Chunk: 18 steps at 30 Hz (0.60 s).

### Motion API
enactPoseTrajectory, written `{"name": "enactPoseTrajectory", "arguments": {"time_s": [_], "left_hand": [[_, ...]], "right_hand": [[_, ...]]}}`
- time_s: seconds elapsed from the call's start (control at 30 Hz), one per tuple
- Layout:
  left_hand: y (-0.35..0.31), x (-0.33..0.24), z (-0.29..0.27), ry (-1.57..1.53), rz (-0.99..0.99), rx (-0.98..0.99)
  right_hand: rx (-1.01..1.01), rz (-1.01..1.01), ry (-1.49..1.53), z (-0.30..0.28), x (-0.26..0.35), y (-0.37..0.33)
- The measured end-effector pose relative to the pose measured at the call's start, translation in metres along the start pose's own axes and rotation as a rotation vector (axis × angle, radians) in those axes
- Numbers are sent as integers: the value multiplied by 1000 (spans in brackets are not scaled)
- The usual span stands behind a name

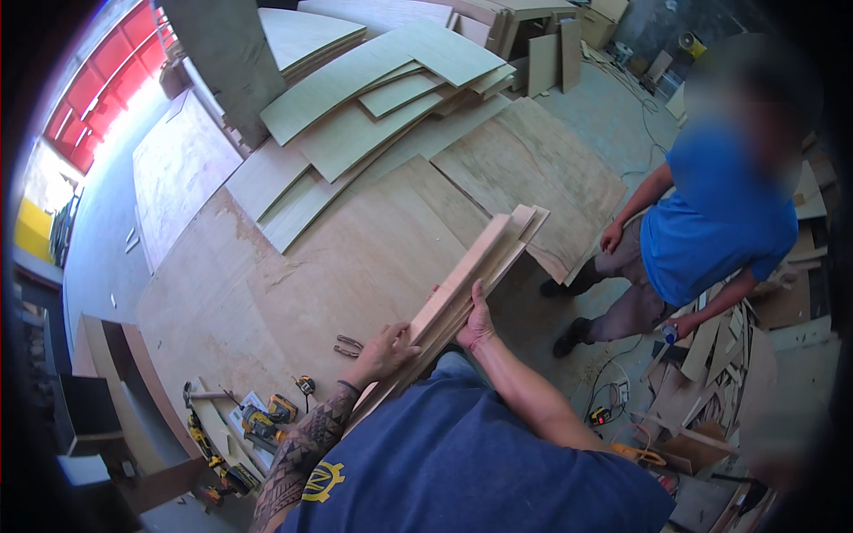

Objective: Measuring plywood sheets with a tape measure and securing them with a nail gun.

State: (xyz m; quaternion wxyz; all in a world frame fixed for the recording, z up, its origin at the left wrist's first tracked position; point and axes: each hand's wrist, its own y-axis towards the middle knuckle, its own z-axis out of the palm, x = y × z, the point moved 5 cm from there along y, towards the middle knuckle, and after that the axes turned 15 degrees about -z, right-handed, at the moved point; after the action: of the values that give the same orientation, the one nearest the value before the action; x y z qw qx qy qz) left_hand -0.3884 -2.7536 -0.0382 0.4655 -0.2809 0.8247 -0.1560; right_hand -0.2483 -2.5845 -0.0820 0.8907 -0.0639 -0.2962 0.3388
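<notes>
A bundle of long, narrow wooden boards (484,258) slants across in front of my body, its far end pointing up and right over the worktable. My left hand (388,351), below a tattooed forearm, curls over the left side of the boards near my chest. Farther along, my right hand (478,322) grips the stack from the right with its thumb up. On the plywood worktop (293,284) just left of the boards lies a pair of pliers (348,346).
Cordless power tools (262,422) and a hammer (203,394) lie at the table's near left. Plywood sheets (373,107) are stacked across the far side. A co-worker in a blue shirt (720,213) stands at right, holding a bottle (669,334). Wood offcuts (711,364) and cables cover the floor there.
</notes>
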Motion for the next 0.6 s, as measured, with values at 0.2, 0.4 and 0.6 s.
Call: {"name": "enactPoseTrajectory", "arguments": {"time_s": [0.2, 0.4, 0.6], "left_hand": [[-22, 31, 34, 32, 82, 115], [-72, 74, 14, -134, -256, -41], [-77, 152, -7, -466, -468, -538]], "right_hand": [[-90, -36, -125, 4, -4, 2], [102, 57, -196, 51, -31, 26], [287, -1, -1151, 85, -54, 33]]}}
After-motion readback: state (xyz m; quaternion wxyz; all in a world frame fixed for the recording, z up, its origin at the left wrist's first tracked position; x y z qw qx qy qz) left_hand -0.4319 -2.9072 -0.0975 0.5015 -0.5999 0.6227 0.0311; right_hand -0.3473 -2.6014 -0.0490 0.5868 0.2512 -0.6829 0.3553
